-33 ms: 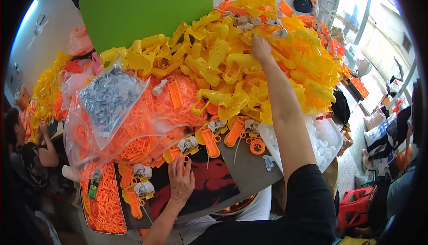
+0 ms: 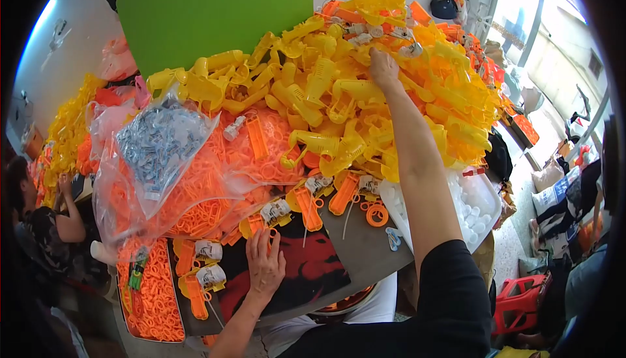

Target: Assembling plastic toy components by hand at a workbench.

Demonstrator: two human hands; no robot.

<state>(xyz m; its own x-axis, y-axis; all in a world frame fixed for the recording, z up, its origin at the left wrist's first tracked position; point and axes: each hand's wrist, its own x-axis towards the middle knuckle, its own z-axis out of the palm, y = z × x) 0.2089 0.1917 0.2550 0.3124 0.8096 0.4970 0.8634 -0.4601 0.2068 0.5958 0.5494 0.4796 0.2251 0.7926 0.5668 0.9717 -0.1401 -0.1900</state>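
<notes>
My right hand (image 2: 383, 70) reaches far into a heap of yellow plastic shells (image 2: 319, 77). Its fingers are curled closed among them, and what they grip is hidden. My left hand (image 2: 264, 268) rests on the near part of the table with its fingers loosely stretched. Its fingertips are against an orange and yellow assembly (image 2: 254, 223) with a white, wire-wrapped part (image 2: 275, 210). Similar orange pieces lie in a row past it, among them an orange handle-like part (image 2: 308, 209). Two more assemblies (image 2: 195, 286) are left of my left hand.
Orange rings fill a tray (image 2: 184, 319) at the near left. A clear bag of grey-blue small parts (image 2: 162, 137) lies on bagged orange pieces (image 2: 241, 152). Right of centre, a white bin (image 2: 404, 209) holds translucent caps. Another person (image 2: 49, 227) sits at left; a red stool (image 2: 521, 302) stands right.
</notes>
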